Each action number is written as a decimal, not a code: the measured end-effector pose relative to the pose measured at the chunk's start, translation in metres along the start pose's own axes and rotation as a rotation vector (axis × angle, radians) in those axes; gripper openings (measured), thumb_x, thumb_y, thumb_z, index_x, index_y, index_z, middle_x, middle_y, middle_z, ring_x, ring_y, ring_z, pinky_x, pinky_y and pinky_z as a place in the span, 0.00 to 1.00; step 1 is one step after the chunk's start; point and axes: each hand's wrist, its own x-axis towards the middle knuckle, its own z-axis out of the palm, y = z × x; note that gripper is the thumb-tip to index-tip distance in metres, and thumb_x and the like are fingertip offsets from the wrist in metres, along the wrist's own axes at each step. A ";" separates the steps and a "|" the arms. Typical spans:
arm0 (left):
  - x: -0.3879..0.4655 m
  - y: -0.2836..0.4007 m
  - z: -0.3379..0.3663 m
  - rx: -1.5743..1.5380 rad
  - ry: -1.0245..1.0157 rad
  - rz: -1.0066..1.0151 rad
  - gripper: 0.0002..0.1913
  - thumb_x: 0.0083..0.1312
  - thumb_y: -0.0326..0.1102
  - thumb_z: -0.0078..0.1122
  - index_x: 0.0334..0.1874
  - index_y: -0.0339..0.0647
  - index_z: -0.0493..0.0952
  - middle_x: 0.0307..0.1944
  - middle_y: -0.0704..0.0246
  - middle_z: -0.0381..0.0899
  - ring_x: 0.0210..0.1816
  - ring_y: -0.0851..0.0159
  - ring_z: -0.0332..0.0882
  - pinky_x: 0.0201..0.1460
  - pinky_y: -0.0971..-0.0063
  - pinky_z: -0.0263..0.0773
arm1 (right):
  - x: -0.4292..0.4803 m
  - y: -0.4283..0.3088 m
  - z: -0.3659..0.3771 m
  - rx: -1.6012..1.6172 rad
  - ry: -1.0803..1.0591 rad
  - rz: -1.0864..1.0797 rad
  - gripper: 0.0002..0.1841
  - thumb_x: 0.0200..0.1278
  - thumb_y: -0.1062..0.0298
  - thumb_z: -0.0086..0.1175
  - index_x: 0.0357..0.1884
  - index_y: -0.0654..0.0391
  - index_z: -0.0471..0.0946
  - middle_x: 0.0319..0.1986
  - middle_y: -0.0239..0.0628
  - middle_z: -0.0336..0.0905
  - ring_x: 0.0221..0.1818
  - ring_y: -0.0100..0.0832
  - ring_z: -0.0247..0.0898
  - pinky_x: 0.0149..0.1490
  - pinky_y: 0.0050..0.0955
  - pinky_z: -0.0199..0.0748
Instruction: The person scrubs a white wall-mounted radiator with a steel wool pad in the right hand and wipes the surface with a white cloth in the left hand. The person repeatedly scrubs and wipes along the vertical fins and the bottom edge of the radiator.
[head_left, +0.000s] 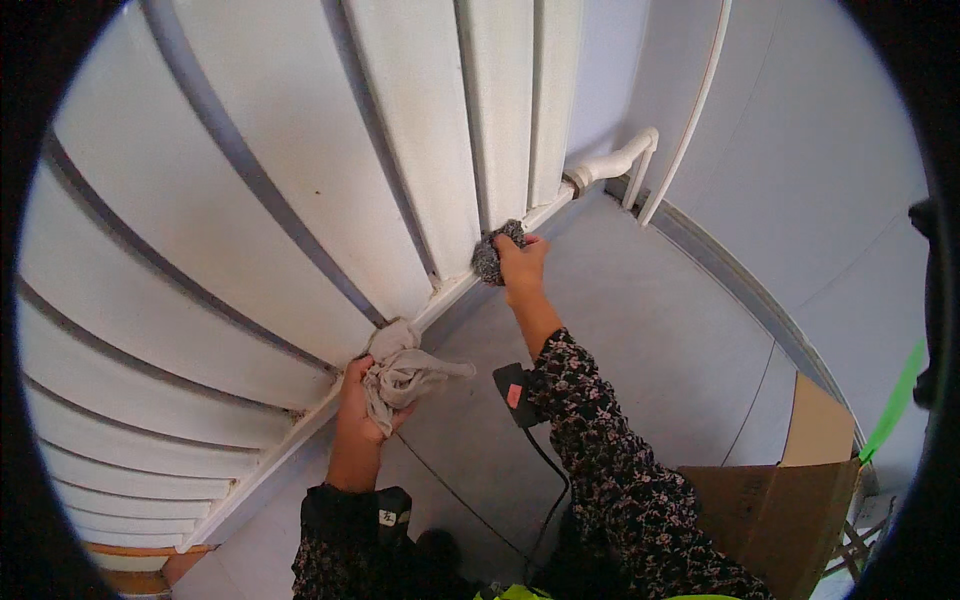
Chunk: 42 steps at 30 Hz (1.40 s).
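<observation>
A white panel radiator (300, 202) with tall flat columns fills the left and upper part of the view. My right hand (523, 259) grips a grey metal scouring pad (487, 264), pressed against the lower rail (448, 294) at the foot of the columns. Further down the same rail, my left hand (358, 405) holds a bunched whitish cloth (409, 371). The cloth touches the rail and hangs partly over the floor side. Brownish grime shows at several joints between columns and rail.
A white pipe elbow (619, 161) leaves the radiator's end, near a thin vertical pipe (694, 120) by the wall. An open cardboard box (772, 517) stands at the lower right on the grey floor (637, 322). A black cable (559, 480) runs from a device at my right sleeve.
</observation>
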 end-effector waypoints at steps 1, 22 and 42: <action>0.000 0.000 -0.001 0.021 0.024 -0.004 0.21 0.57 0.51 0.46 0.49 0.48 0.71 0.46 0.69 0.74 0.47 0.60 0.71 0.46 0.57 0.65 | 0.001 0.000 0.000 -0.154 0.076 -0.115 0.23 0.51 0.61 0.50 0.45 0.62 0.57 0.36 0.57 0.70 0.37 0.48 0.71 0.35 0.43 0.70; -0.003 -0.001 0.006 0.059 0.048 0.044 0.24 0.55 0.52 0.47 0.51 0.47 0.69 0.48 0.66 0.73 0.49 0.57 0.70 0.49 0.58 0.65 | 0.023 0.006 -0.017 0.448 -0.357 0.300 0.15 0.56 0.62 0.50 0.41 0.62 0.70 0.29 0.39 0.74 0.29 0.34 0.73 0.27 0.33 0.74; -0.015 -0.002 0.016 0.190 0.114 0.113 0.22 0.57 0.53 0.46 0.48 0.49 0.71 0.47 0.70 0.74 0.49 0.61 0.71 0.44 0.60 0.69 | 0.044 -0.006 -0.031 -0.061 0.346 -0.330 0.17 0.49 0.71 0.54 0.43 0.62 0.67 0.39 0.48 0.71 0.44 0.44 0.66 0.49 0.38 0.63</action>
